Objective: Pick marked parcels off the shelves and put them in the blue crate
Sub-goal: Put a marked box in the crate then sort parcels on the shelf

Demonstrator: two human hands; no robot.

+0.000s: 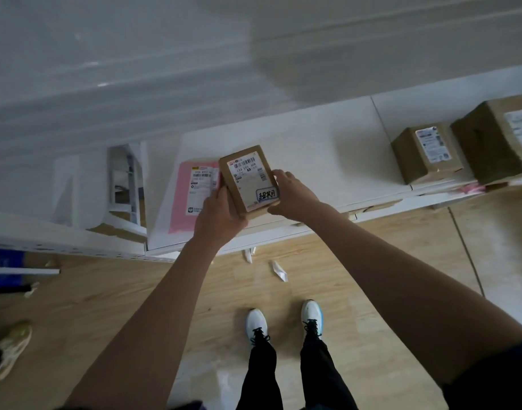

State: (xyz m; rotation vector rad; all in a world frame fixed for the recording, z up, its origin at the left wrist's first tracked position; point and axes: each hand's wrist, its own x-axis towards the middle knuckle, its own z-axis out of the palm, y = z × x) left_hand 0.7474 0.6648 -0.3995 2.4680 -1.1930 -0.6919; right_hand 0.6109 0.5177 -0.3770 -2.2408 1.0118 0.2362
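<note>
Both hands, left hand (216, 216) and right hand (293, 195), grip the small cardboard parcel (248, 180) by its long sides above the shelf (313, 149) front edge; it seems light, stiff, easy to carry.

Hidden, cropped and unreadable parts

The small box (248, 180) has its near left corner covered by the left hand (219, 216), and the print on its label is too small to read; the right hand (293, 195) hides its right edge. The box overlaps the right side of the pink mailer (191, 196), whose label text is blurred. The large box (500, 143) is cut off by the right edge. The blue crate (5, 267) shows only a corner at the left edge, partly behind a white shelf edge (67, 247). A beige shoe (11, 349) at the left edge is blurred, its wearer out of view.
</note>
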